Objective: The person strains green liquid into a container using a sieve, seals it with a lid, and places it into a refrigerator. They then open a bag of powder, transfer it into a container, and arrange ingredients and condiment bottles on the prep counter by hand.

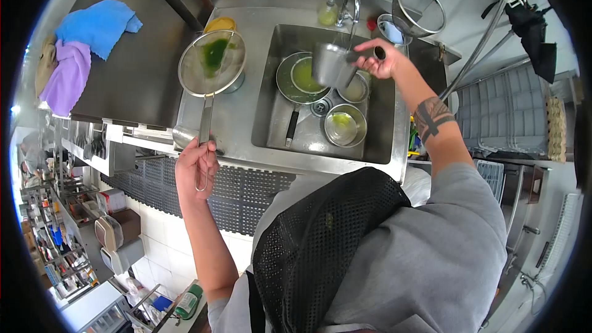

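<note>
My left hand [198, 163] is closed around the long metal handle of a round mesh strainer [231, 65]. Dark green residue [213, 55] clings to the mesh. The strainer is over the counter left of the sink, partly covering a container beneath it. In my right hand [387, 61] is the handle of a metal saucepan [330, 65], held above the sink near the tap [353, 6]. What is inside the saucepan is hard to make out. Below it in the sink [265, 129] lie a frying pan [285, 89] with a green-tinted bowl [305, 76] and a metal bowl [354, 139].
A soap bottle [327, 12] stands behind the sink. Another strainer [419, 11] hangs at the back right, over a small container [391, 28]. Blue [102, 24] and purple [69, 74] cloths lie on the steel surface at left. A black rubber mat [154, 179] covers the floor.
</note>
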The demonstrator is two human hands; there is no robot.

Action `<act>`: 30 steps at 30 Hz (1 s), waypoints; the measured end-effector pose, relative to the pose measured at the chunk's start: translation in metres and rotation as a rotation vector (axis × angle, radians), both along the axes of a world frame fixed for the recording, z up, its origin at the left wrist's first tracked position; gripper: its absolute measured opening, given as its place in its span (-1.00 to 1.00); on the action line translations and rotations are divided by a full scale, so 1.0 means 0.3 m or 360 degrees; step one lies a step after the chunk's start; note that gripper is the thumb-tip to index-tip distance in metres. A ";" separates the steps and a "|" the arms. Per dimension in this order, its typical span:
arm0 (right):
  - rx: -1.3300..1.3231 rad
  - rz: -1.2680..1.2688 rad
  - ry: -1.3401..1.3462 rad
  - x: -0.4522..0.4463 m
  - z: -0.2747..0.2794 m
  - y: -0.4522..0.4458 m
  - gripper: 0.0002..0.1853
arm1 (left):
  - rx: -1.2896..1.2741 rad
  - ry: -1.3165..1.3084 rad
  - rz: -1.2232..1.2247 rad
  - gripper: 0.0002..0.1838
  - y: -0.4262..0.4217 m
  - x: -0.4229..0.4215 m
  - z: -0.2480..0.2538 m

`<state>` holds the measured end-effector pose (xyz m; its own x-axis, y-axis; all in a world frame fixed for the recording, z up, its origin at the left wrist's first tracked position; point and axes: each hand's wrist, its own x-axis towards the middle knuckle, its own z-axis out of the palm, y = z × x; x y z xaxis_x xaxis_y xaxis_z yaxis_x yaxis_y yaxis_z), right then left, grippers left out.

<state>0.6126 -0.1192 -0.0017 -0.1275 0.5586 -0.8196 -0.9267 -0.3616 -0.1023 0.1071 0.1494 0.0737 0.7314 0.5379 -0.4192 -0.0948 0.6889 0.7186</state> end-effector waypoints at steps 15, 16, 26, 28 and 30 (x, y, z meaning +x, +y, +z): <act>-0.0134 0.0330 -0.0286 -0.152 -0.196 -0.056 -0.64 | 0.0070 0.0095 0.0015 -0.80 -0.002 0.010 0.021; -0.0178 0.0347 -0.0497 -0.206 -0.228 -0.057 -0.68 | 0.0055 0.0091 0.0010 -0.79 -0.002 0.011 0.026; -0.0160 -0.0279 -0.1131 -0.486 -0.389 -0.071 -0.77 | 0.0056 0.0071 -0.0069 -0.81 0.022 -0.011 0.011; -0.0212 0.0071 -0.1690 -0.472 -0.416 -0.078 -0.38 | 0.0093 0.0136 -0.0021 -0.81 0.021 -0.004 0.012; -0.0676 0.0663 -0.2509 -0.461 -0.528 -0.109 -0.24 | 0.0103 0.0111 -0.0032 -0.82 0.015 -0.013 0.017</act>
<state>0.4744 -0.1518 -0.1600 0.8338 0.4220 -0.3560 0.1360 -0.7819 -0.6084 0.1031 0.1539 0.0788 0.7128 0.5510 -0.4340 -0.0297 0.6420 0.7661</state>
